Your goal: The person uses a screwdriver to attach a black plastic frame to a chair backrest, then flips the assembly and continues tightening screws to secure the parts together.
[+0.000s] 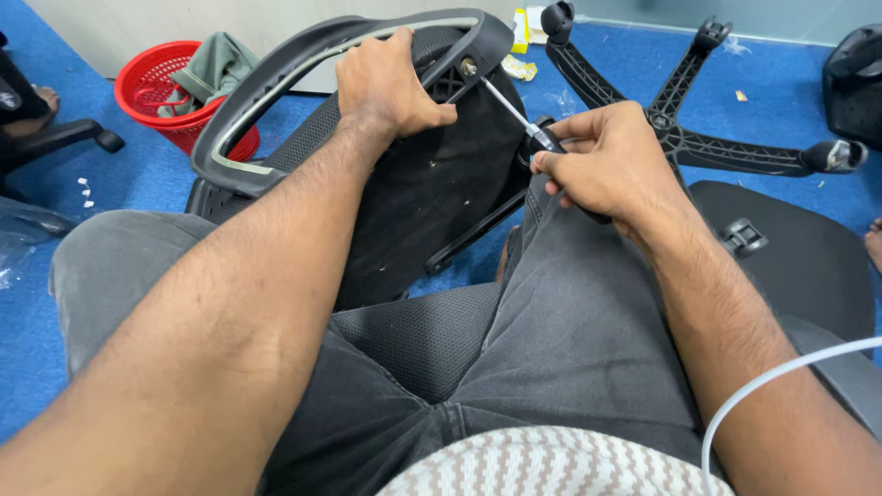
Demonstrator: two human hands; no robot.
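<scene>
Black chair back (432,184) with grey-edged frame leans tilted on the lap, screwdriver (514,115) tip on its screw (469,66)

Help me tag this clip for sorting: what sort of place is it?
Probably an office floor used for chair assembly: blue carpet, a five-arm chair base with castors lying loose, and a red plastic basket by the wall.

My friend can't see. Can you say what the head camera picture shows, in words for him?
A person's right hand turns a screwdriver into a screw on a black chair back, while the left hand holds its frame. A red basket and chair wheel base lie on blue carpet.
</scene>
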